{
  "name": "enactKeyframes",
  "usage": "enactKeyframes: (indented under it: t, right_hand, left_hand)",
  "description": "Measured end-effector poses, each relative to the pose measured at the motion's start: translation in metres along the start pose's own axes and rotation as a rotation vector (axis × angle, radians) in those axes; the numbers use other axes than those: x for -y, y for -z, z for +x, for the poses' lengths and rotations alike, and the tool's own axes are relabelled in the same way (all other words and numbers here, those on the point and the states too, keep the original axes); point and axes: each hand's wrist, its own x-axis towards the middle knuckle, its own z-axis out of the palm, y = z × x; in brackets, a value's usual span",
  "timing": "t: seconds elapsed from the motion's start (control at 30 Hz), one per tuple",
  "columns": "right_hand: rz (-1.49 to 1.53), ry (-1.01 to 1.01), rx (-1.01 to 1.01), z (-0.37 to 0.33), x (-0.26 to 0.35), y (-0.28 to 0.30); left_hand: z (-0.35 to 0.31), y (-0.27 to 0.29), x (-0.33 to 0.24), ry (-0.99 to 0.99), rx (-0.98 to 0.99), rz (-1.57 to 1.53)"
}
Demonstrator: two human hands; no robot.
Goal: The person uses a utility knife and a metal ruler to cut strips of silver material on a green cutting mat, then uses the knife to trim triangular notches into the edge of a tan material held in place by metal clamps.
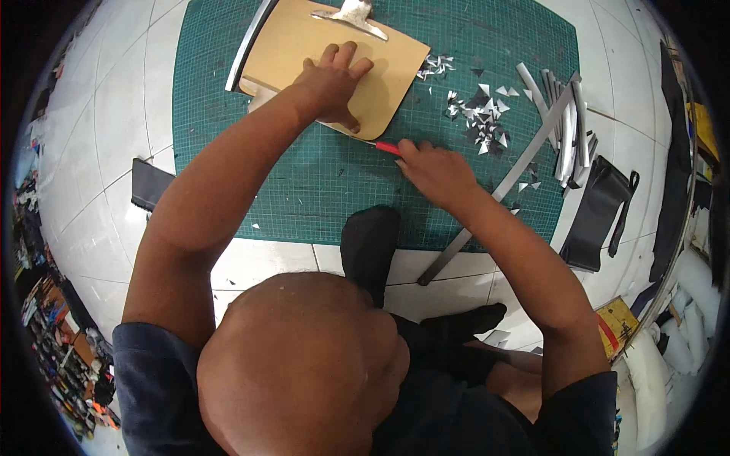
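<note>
My left hand (pixel 334 83) presses down on a tan clipboard (pixel 399 64), its fingers spread. The board lies tilted on a green cutting mat (pixel 304 186), its metal clip (pixel 353 17) at the far end. In my right hand (pixel 439 173) is a red-handled cutter knife (pixel 388 147), its thin blade at the board's near rounded corner. A dark, white-edged sheet (pixel 249 47) shows along the board's left side. A pale piece (pixel 261 99) sticks out from under its lower left; the rest of it is hidden.
Black and white triangular scraps (pixel 487 118) are scattered right of the board. A long metal ruler (pixel 525 156) lies slantwise under my right forearm. Several rolled strips (pixel 566 125) sit at the mat's right edge, near black material (pixel 599 216). Another dark piece (pixel 150 184) lies left.
</note>
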Motion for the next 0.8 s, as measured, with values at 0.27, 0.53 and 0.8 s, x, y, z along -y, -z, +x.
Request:
enactKeyframes:
  t: [0.27,0.53,0.8]
  right_hand:
    - [-0.010,-0.017,0.041,-0.001,-0.006,0.003]
    - [-0.138,-0.016,0.052,-0.011,-0.016,0.005]
    - [-0.081,0.056,-0.018,-0.026,-0.024,0.014]
  left_hand:
    - [0.001,0.002,0.001,0.026,-0.028,-0.002]
    - [-0.002,0.000,0.001,0.021,-0.014,-0.004]
    - [-0.002,0.004,0.001,0.007,0.029,-0.022]
